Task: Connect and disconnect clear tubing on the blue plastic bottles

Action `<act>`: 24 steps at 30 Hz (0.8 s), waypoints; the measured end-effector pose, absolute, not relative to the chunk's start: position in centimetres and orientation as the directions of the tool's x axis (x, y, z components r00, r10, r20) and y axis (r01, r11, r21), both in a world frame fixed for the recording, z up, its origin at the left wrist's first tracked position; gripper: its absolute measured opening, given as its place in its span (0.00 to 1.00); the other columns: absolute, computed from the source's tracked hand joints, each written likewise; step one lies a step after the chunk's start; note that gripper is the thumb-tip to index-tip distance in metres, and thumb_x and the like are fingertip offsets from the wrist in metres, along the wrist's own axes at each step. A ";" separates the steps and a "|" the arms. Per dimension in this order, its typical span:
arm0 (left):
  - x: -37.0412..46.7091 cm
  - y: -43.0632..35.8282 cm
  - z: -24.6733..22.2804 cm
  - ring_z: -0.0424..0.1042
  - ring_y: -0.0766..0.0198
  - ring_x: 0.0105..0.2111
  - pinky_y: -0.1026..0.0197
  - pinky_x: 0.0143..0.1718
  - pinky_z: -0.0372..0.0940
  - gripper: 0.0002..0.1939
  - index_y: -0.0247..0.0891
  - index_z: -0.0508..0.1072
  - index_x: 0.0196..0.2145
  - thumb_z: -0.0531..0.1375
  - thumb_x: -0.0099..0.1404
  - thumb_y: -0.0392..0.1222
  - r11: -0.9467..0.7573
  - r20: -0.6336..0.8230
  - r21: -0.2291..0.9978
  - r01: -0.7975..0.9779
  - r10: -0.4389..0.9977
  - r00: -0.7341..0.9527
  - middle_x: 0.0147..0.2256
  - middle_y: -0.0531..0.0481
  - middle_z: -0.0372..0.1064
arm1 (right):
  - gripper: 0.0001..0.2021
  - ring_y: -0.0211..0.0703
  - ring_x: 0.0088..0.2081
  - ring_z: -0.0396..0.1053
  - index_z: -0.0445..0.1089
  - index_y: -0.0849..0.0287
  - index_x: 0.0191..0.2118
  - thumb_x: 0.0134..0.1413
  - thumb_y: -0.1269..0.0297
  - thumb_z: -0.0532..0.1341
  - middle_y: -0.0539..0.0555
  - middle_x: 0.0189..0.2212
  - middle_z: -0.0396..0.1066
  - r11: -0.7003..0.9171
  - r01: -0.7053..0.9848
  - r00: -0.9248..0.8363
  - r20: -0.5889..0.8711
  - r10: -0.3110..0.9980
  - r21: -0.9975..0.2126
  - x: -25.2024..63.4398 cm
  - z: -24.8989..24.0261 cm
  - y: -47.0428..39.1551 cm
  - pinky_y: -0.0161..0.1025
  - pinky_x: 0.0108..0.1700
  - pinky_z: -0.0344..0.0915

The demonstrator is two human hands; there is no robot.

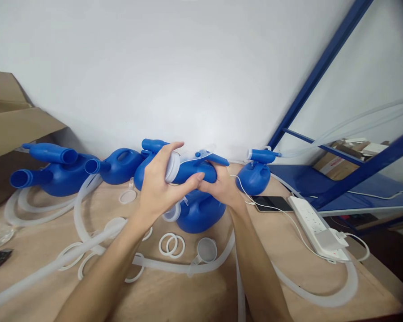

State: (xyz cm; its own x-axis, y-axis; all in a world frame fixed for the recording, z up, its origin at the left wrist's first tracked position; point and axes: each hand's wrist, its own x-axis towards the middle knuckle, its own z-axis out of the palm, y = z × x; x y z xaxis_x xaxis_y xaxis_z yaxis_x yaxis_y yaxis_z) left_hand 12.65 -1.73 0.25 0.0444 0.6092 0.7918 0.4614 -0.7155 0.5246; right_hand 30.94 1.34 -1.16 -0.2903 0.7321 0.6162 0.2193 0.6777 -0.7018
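Observation:
Both hands hold a blue tubular part [192,171] above a blue jug [201,214]. My left hand [161,183] wraps round its left end, at the white cap [173,167]. Around the right end, near a blue lever-like piece [217,158], my right hand [220,185] is closed, its thumb against the part's lower side. The two thumbs nearly meet. Below the hands, the jug lies on the table with a white cap [172,212] on its mouth. White rings [168,244] and a translucent round lid [207,250] are in front of it.
More blue jugs [122,166] stand at the left and one [254,178] at the right. Clear hoses [188,268] curve across the wooden table [174,295]. A power strip [310,223], dark tablet [272,203], cardboard box [20,129] and blue metal frame [317,65] surround the area.

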 end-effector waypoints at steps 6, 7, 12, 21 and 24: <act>12.8 -2.3 0.3 0.77 0.52 0.43 0.51 0.46 0.72 0.23 0.41 0.69 0.56 0.64 0.66 0.50 -0.633 0.707 0.641 0.435 0.707 -0.013 0.47 0.46 0.77 | 0.22 0.54 0.52 0.77 0.74 0.51 0.51 0.54 0.51 0.72 0.53 0.49 0.79 0.706 0.377 -0.266 0.660 0.703 -0.600 31.0 0.1 -0.5 0.51 0.58 0.73; 12.9 -2.4 0.3 0.77 0.52 0.44 0.50 0.47 0.72 0.24 0.41 0.68 0.57 0.64 0.66 0.50 -0.648 0.720 0.629 0.429 0.694 -0.008 0.48 0.45 0.76 | 0.22 0.54 0.52 0.77 0.73 0.51 0.52 0.53 0.52 0.72 0.53 0.50 0.78 0.715 0.382 -0.265 0.672 0.692 -0.585 31.0 0.2 -0.6 0.51 0.58 0.73; 12.8 -2.4 0.4 0.73 0.49 0.54 0.49 0.57 0.68 0.27 0.42 0.67 0.60 0.65 0.67 0.49 -0.740 0.831 0.473 0.478 0.555 0.036 0.56 0.43 0.72 | 0.24 0.53 0.55 0.76 0.72 0.51 0.55 0.54 0.52 0.71 0.53 0.54 0.77 0.745 0.257 -0.281 0.690 0.668 -0.616 31.1 0.1 -0.3 0.50 0.60 0.72; 11.7 -0.6 -0.2 0.74 0.55 0.49 0.53 0.53 0.69 0.16 0.43 0.73 0.54 0.64 0.72 0.49 -0.901 0.870 0.348 0.260 0.414 0.268 0.48 0.45 0.74 | 0.35 0.60 0.56 0.74 0.73 0.53 0.56 0.51 0.33 0.67 0.56 0.52 0.77 0.630 0.185 -0.389 0.532 0.752 -0.755 32.7 -1.1 1.7 0.56 0.60 0.72; 12.0 -0.8 -0.3 0.74 0.55 0.49 0.53 0.52 0.69 0.15 0.42 0.74 0.53 0.59 0.75 0.51 -0.872 0.869 0.363 0.327 0.444 0.219 0.49 0.45 0.75 | 0.37 0.62 0.56 0.74 0.72 0.53 0.56 0.49 0.29 0.67 0.57 0.53 0.76 0.625 0.191 -0.365 0.536 0.761 -0.757 32.2 -1.5 2.2 0.58 0.61 0.71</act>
